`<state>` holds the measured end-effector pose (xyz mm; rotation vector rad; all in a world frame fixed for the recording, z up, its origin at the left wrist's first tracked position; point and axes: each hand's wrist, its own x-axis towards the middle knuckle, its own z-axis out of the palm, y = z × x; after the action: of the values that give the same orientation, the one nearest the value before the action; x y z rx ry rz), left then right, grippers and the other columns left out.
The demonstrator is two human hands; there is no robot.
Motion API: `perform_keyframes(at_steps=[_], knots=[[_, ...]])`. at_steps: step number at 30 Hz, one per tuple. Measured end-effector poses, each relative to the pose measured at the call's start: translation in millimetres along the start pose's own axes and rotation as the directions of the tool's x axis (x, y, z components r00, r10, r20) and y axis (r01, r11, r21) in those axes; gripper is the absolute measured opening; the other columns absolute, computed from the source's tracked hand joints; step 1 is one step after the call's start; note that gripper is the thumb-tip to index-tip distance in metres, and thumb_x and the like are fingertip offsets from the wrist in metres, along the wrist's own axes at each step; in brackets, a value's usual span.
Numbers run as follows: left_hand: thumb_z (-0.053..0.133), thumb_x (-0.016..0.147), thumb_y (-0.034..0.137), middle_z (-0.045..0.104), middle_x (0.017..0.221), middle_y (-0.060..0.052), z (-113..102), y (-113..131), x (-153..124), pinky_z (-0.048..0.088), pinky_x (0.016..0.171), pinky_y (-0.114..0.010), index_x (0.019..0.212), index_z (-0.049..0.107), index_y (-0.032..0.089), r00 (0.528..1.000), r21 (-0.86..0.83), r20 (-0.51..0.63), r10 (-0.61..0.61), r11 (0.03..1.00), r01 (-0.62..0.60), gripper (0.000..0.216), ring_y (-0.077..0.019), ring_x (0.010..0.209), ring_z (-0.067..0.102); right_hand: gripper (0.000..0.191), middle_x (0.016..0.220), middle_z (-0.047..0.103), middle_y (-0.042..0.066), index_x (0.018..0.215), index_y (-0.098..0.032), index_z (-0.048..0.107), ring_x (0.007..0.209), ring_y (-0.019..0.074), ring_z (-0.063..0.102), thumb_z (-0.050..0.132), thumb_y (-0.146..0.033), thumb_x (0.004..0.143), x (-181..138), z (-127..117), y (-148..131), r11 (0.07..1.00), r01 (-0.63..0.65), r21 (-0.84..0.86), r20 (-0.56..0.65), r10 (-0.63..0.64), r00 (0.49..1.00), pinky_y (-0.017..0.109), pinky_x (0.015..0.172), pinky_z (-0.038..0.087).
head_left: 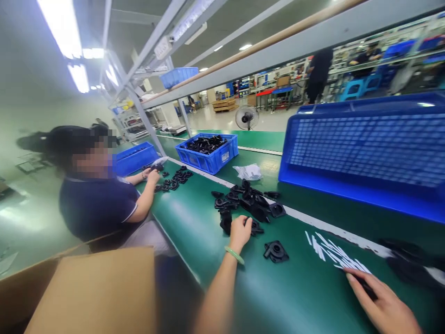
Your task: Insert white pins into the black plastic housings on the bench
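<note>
Your left hand [241, 232] has its fingers curled against a black part [256, 227] at its three o'clock; whether it grips, I can't tell. Your right hand [385, 297] pinches a slim dark tool [366, 286], white strips [335, 254] at its ten o'clock. Beyond your left hand, towards eleven, the blue bin's [205, 161] label [225, 157] is unreadable.

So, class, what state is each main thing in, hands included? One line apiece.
Left hand: touching the heap's near edge, exact grip unclear
Right hand: closed on a dark slim tool
Black parts: heaped loosely
Single black part: lying apart
White strips: scattered, partly overlapping
Plastic bag: crumpled
Blue bin: open, filled with dark pieces
Fan: upright, spinning or not unclear
Ceiling lights: lit
</note>
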<state>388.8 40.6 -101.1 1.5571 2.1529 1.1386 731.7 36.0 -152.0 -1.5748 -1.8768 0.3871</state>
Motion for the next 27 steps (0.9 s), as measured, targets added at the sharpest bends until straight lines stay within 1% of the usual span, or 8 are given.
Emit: perform_keyframes(at_steps=[4, 8, 12, 14, 18, 21, 24, 27], knots=[[0.050, 0.089, 0.034, 0.062, 0.081, -0.007, -5, 4, -4, 0.045, 0.073, -0.031, 0.082, 0.065, 0.017, 0.997, 0.067, -0.072, 0.035, 0.997, -0.030, 0.024, -0.0209, 0.078, 0.059, 0.042, 0.103, 0.067, 0.006, 0.094, -0.025, 0.065, 0.089, 0.0270, 0.064, 0.042, -0.058, 0.079, -3, -15, -27, 0.997, 0.001, 0.073, 0.062, -0.006, 0.998, 0.037, 0.067, 0.054], [0.047, 0.089, 0.027, 0.054, 0.112, -0.013, -15, 9, -3, 0.038, 0.095, -0.042, 0.104, 0.061, 0.015, 0.966, 0.133, -0.233, 0.113, 0.988, -0.083, 0.024, -0.0277, 0.107, 0.048, 0.042, 0.102, 0.067, 0.005, 0.095, -0.025, 0.064, 0.094, 0.0270, 0.062, 0.042, -0.059, 0.083, -5, -13, -24, 0.997, 0.036, 0.070, 0.031, -0.038, 0.999, 0.039, 0.076, 0.054], [0.050, 0.086, 0.021, 0.040, 0.132, -0.017, -22, -3, 1, 0.037, 0.095, -0.054, 0.126, 0.046, 0.013, 0.918, 0.303, -0.389, 0.071, 0.952, 0.055, 0.042, -0.0358, 0.119, 0.036, 0.042, 0.103, 0.067, 0.006, 0.094, -0.025, 0.063, 0.094, 0.0268, 0.063, 0.042, -0.060, 0.084, -6, -10, -20, 0.995, 0.035, 0.095, 0.029, -0.038, 0.999, 0.036, 0.069, 0.055], [0.048, 0.085, 0.016, 0.038, 0.133, -0.020, -22, -14, 4, 0.040, 0.094, -0.054, 0.129, 0.041, 0.009, 0.929, 0.328, -0.370, 0.035, 0.940, 0.095, 0.045, -0.0368, 0.119, 0.037, 0.042, 0.104, 0.067, 0.006, 0.094, -0.026, 0.063, 0.097, 0.0273, 0.062, 0.042, -0.061, 0.083, -7, -11, -20, 0.995, 0.026, 0.100, 0.035, -0.029, 0.999, 0.036, 0.070, 0.055], [0.046, 0.083, 0.006, 0.042, 0.127, -0.024, -21, -29, 6, 0.042, 0.096, -0.048, 0.121, 0.046, 0.002, 0.957, 0.306, -0.289, 0.029, 0.950, 0.063, 0.038, -0.0341, 0.116, 0.043, 0.043, 0.105, 0.066, 0.005, 0.095, -0.026, 0.063, 0.099, 0.0279, 0.060, 0.041, -0.061, 0.083, -7, -12, -22, 0.995, -0.006, 0.100, 0.058, 0.000, 0.998, 0.040, 0.079, 0.054], [0.047, 0.082, 0.005, 0.038, 0.130, -0.025, -20, -29, 4, 0.041, 0.100, -0.046, 0.120, 0.046, 0.002, 0.963, 0.303, -0.262, 0.061, 0.953, 0.022, 0.038, -0.0339, 0.122, 0.041, 0.042, 0.107, 0.065, 0.005, 0.096, -0.026, 0.063, 0.101, 0.0278, 0.059, 0.041, -0.060, 0.083, -7, -11, -21, 0.994, -0.006, 0.111, 0.060, 0.000, 0.998, 0.043, 0.086, 0.051], [0.042, 0.082, 0.001, 0.030, 0.138, -0.024, -18, -24, 0, 0.039, 0.103, -0.045, 0.119, 0.048, 0.005, 0.964, 0.299, -0.240, 0.115, 0.953, -0.039, 0.037, -0.0330, 0.129, 0.034, 0.043, 0.108, 0.065, 0.006, 0.096, -0.026, 0.063, 0.102, 0.0286, 0.059, 0.041, -0.060, 0.084, -7, -11, -22, 0.993, 0.012, 0.113, 0.041, -0.016, 0.999, 0.043, 0.085, 0.051], [0.036, 0.081, -0.002, 0.029, 0.140, -0.022, -14, -19, -8, 0.038, 0.105, -0.046, 0.099, 0.058, 0.008, 0.963, 0.304, -0.199, 0.180, 0.946, -0.114, 0.030, -0.0328, 0.132, 0.031, 0.044, 0.106, 0.066, 0.008, 0.094, -0.025, 0.064, 0.101, 0.0291, 0.060, 0.041, -0.060, 0.084, -7, -12, -23, 0.993, 0.028, 0.112, 0.022, -0.030, 0.999, 0.043, 0.083, 0.052]])
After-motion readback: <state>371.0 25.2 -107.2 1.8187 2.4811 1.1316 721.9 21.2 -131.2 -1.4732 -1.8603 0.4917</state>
